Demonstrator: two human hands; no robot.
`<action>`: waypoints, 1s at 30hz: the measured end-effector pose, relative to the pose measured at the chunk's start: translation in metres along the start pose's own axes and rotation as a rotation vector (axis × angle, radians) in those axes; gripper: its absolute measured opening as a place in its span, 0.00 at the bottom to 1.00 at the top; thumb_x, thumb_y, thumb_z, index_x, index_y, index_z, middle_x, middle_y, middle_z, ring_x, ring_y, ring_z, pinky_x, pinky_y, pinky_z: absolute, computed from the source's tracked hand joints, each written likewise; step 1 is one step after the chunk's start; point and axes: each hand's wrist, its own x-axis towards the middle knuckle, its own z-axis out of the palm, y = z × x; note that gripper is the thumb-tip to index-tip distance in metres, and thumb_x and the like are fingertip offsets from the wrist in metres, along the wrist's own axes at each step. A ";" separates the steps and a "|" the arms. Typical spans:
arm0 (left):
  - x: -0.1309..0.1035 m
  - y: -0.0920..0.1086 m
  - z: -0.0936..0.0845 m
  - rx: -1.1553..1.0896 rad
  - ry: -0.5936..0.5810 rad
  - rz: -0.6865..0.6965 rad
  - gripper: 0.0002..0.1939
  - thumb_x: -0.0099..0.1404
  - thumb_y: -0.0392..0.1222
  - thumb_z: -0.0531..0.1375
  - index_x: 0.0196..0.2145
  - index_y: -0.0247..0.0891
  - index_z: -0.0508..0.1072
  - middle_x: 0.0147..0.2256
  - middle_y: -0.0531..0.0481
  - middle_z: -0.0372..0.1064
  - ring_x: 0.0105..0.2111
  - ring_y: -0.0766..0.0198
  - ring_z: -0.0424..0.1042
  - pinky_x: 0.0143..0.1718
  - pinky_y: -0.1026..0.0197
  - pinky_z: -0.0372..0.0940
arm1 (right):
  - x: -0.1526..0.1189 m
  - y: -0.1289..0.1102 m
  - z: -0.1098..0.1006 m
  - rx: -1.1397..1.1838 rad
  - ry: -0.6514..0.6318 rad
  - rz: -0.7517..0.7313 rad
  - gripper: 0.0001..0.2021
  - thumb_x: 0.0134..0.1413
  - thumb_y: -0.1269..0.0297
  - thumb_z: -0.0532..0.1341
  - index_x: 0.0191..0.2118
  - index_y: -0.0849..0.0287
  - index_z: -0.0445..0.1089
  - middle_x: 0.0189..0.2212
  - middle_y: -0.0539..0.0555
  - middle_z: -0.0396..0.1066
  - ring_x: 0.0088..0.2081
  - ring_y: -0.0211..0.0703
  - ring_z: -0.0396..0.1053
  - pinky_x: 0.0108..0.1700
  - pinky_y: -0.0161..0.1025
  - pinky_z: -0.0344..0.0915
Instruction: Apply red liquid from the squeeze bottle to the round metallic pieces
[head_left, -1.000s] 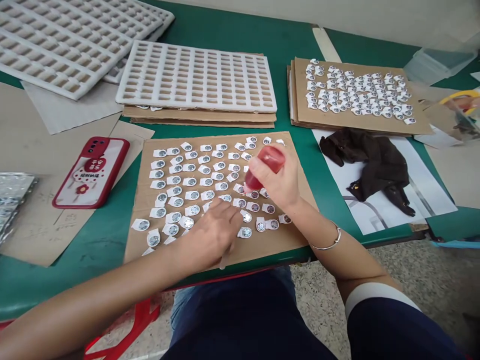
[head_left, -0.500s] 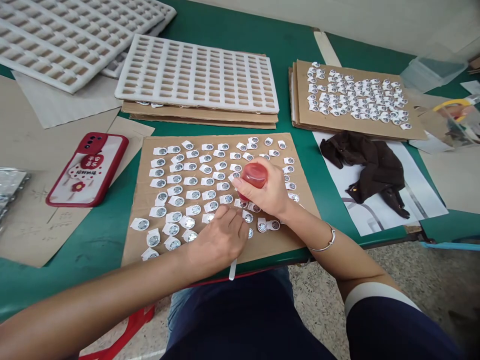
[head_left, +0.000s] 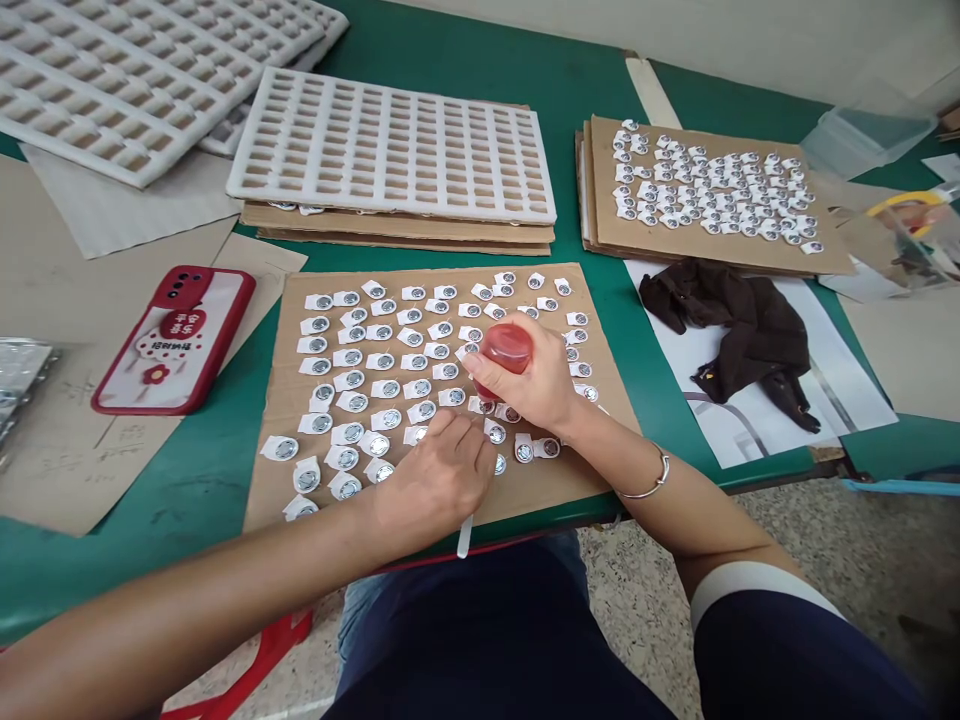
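Observation:
My right hand (head_left: 541,385) is wrapped round a red, rounded bottle-like object (head_left: 507,349), tilted over a cardboard sheet (head_left: 292,385). Rows of small white pieces with silvery round centres (head_left: 386,389) cover that sheet. Lower and to the left, my left hand (head_left: 444,470) rests closed on the sheet, its fingertips close below the red object; what its fingers pinch is hidden. A thin white stick (head_left: 465,538) pokes out beneath my left hand over the table's front edge.
A white slotted tray (head_left: 394,150) lies on cardboard behind the sheet, with more trays (head_left: 112,90) at the far left. A red-cased phone (head_left: 175,340) lies left. To the right are another filled cardboard (head_left: 705,240), dark cloth (head_left: 750,335) and a clear box (head_left: 862,135).
Both hands hold nearly the same pose and place. The whole view has shifted very slightly; nothing has visibly been taken hold of or let go.

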 end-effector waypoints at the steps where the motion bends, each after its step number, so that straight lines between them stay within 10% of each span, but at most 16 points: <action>1: 0.000 0.000 0.000 -0.004 0.003 0.000 0.09 0.61 0.24 0.49 0.28 0.30 0.66 0.27 0.41 0.66 0.33 0.55 0.64 0.33 0.53 0.61 | 0.000 0.001 0.000 0.002 0.002 -0.002 0.15 0.41 0.52 0.65 0.30 0.56 0.63 0.23 0.47 0.68 0.25 0.35 0.64 0.31 0.37 0.64; 30: 0.002 0.000 -0.002 -0.047 0.016 -0.021 0.09 0.60 0.23 0.50 0.27 0.29 0.67 0.27 0.41 0.65 0.31 0.56 0.64 0.34 0.52 0.62 | 0.000 0.007 0.002 -0.060 0.070 -0.077 0.13 0.42 0.56 0.66 0.29 0.55 0.62 0.23 0.46 0.67 0.25 0.35 0.63 0.31 0.37 0.64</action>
